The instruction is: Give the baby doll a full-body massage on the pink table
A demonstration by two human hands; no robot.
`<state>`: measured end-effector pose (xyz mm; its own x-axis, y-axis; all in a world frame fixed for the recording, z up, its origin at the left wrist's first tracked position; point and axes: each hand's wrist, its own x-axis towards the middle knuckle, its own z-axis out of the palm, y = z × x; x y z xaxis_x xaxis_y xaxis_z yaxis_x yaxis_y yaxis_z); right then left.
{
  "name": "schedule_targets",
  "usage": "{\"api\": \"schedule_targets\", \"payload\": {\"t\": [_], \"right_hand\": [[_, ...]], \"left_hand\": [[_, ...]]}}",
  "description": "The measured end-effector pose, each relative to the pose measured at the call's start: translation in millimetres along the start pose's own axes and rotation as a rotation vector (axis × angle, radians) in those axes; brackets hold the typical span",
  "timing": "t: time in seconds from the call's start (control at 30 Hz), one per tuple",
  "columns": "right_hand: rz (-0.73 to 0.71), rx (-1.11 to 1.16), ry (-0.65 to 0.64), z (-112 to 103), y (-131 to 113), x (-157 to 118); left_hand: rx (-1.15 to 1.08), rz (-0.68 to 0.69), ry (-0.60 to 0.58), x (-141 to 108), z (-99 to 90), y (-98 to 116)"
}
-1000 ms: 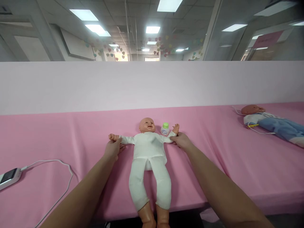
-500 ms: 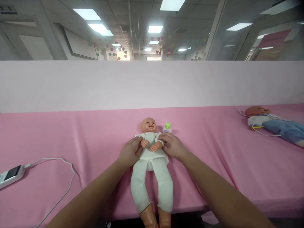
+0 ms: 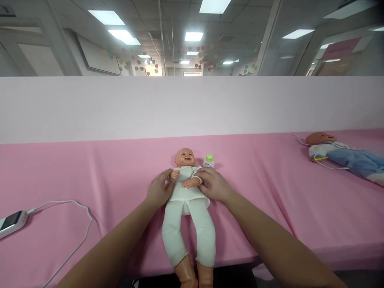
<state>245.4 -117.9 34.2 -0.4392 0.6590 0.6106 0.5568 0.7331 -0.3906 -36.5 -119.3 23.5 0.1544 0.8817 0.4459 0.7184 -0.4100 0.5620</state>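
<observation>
Fingers [image 3: 165, 175] of the left hand [image 3: 158, 189] curl around one arm of a baby doll [image 3: 186, 194] close to its wrist, and the right hand [image 3: 215, 185] is closed over the other arm, thumb tucked below; how hard either one presses I can't judge from where I sit. The doll lies on its back on a pink sheet [image 3: 96, 172], head away from me, lower legs reaching past the near edge. Just beside its head, to the right, stands a green-capped bottle [image 3: 209, 162]; well apart at far left lies a white device [image 3: 13, 224], and at far right a second doll [image 3: 348, 160] in blue. As I read it, the step in hand is folding both arms inward over the chest, and any move from this hold calls for guiding them evenly, softly enough that the body isn't dragged. Against the frame from a second ago, where the arms stretch wide to either side, they are now bent in; since the half-second mark, the doll's hand on my left has shifted up and outward from mid-chest, while its other hand sits nearly where it was.
</observation>
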Motion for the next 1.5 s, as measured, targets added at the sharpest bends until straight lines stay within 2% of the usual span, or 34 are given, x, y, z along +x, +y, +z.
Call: {"api": "schedule_targets", "payload": {"t": [0.1,0.2,0.27,0.33,0.4,0.5,0.67,0.8,0.93,1.1,1.23,1.3,1.4,1.5], "right_hand": [[0.238,0.249,0.129,0,10,1],[0.54,0.442,0.283,-3,33,-2],[0.714,0.543,0.347,-6,50,-4],[0.857,0.636,0.355,-8,64,-8],[0.945,0.689,0.319,-10,73,-11],[1.004,0.701,0.238,-11,77,-12],[1.024,0.687,0.225,-10,76,-12],[0.981,0.661,0.288,-9,78,-14],[0.844,0.503,0.342,-6,73,-13],[0.63,0.359,0.275,-3,52,-9],[0.439,0.251,0.193,-2,32,-5],[0.292,0.121,0.133,-1,23,-4],[0.088,-0.08,0.05,2,12,-2],[-0.015,-0.211,-0.033,6,5,0]], "left_hand": [[-0.173,-0.247,0.072,5,-5.3,-8],[-0.401,-0.476,0.153,9,-9.1,-17],[-0.62,-0.579,0.215,11,-9.7,-21],[-0.85,-0.652,0.257,13,-9.4,-24],[-1.03,-0.698,0.258,14,-9.3,-27],[-1.214,-0.695,0.201,17,-9.5,-35],[-1.241,-0.743,0.22,19,-8.1,-44],[-1.115,-0.72,0.282,18,-10.5,-38],[-0.872,-0.672,0.327,13,-23.1,-27],[-0.608,-0.543,0.322,5,-36.6,-12],[-0.299,-0.487,0.213,3,-32.5,-4],[-0.221,-0.393,0.171,1,-26.5,-2],[-0.075,-0.152,0.111,-1,-17.1,-2],[0.097,0.032,-0.004,-1,-11.8,-5]]}}
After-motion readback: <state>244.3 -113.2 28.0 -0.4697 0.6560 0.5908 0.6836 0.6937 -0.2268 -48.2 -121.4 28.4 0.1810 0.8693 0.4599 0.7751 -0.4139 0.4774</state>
